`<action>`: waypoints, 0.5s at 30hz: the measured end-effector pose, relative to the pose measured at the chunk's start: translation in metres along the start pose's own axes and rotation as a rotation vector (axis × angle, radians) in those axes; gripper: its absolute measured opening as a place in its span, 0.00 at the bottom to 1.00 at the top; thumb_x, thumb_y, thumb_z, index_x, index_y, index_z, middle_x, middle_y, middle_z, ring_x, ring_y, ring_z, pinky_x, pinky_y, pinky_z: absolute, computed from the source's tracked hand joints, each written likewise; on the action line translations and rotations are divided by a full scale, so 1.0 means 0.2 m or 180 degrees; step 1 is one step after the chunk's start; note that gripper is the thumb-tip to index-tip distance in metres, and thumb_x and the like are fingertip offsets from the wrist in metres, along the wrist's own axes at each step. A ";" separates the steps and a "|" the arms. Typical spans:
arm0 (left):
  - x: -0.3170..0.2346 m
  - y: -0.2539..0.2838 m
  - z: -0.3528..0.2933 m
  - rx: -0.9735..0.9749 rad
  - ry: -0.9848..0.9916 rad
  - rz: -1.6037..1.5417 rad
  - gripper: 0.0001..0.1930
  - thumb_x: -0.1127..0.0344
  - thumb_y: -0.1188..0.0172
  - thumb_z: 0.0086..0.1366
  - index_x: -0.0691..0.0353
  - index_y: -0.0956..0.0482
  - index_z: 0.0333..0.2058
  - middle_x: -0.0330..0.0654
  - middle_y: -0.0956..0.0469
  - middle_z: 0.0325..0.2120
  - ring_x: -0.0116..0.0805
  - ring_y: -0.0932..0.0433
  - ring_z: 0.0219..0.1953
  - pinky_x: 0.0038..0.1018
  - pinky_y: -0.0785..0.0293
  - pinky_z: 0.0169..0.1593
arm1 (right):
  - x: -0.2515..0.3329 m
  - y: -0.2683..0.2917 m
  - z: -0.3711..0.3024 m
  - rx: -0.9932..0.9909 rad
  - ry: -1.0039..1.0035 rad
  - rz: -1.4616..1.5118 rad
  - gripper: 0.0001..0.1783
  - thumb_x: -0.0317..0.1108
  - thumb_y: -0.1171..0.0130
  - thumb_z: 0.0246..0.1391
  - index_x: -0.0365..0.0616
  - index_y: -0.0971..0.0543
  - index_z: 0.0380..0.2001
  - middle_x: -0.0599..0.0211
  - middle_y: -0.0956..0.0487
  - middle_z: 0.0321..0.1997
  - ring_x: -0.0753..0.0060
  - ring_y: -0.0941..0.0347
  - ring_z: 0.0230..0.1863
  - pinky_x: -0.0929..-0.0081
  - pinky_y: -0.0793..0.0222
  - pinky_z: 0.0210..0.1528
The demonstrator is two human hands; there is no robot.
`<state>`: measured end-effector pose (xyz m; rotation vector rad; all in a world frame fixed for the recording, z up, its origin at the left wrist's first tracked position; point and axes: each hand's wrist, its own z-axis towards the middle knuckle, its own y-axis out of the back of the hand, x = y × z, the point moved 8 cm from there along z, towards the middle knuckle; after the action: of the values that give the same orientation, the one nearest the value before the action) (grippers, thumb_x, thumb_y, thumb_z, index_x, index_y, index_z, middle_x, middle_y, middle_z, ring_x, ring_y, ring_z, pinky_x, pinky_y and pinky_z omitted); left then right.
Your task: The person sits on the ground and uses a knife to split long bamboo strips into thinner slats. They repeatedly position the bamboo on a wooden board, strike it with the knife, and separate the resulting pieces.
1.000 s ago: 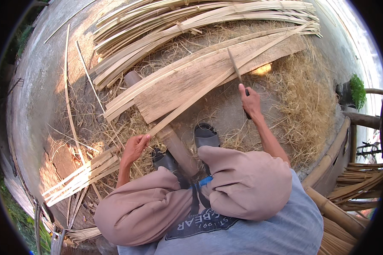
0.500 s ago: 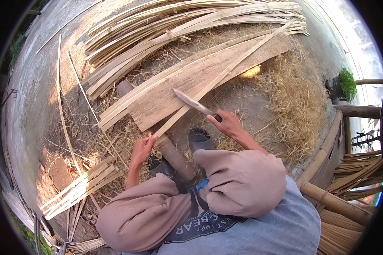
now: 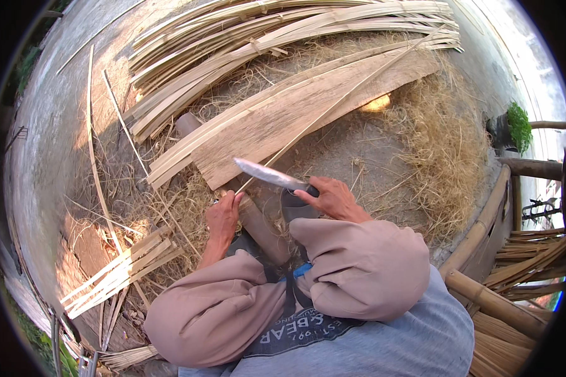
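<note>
My left hand point(image 3: 222, 218) is closed on the near end of a long bamboo strip point(image 3: 314, 120). The strip is turned on its narrow edge and runs up and right across a wooden board point(image 3: 258, 138) toward the far bundle. My right hand point(image 3: 333, 200) grips the dark handle of a knife point(image 3: 267, 173). Its broad blade points left, over the strip just beyond my left hand; whether it touches the strip I cannot tell. Several pale bamboo strips point(image 3: 198, 143) lie along the far side of the board.
A large bundle of bamboo strips point(image 3: 233, 53) lies at the back. Shorter strips point(image 3: 122, 270) lie at lower left. Thin shavings point(image 3: 427, 157) are heaped on the right. A round post point(image 3: 261, 229) lies between my feet. A bamboo rail point(image 3: 484, 217) stands at right.
The strip has turned from its flat face onto its narrow edge. My knife hand has come down and nearer, so the blade lies closer to my left hand, which has shifted slightly right.
</note>
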<state>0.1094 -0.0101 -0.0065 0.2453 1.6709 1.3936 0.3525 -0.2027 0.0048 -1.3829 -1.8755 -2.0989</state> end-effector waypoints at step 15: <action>-0.04 -0.03 -0.02 -0.0057 -0.0294 0.0429 0.17 0.53 0.44 0.76 0.57 0.30 0.31 0.48 0.23 0.22 0.55 0.22 0.22 0.45 0.29 0.25 | -0.27 0.27 0.09 -0.0109 -0.0538 -0.0084 0.37 0.67 0.45 0.65 0.39 0.24 0.23 0.52 0.22 0.19 0.47 0.25 0.22 0.52 0.32 0.29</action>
<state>0.1136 -0.0212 -0.0078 0.4123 1.5895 1.4734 0.4245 -0.2328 0.0135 -1.5987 -1.9345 -2.0964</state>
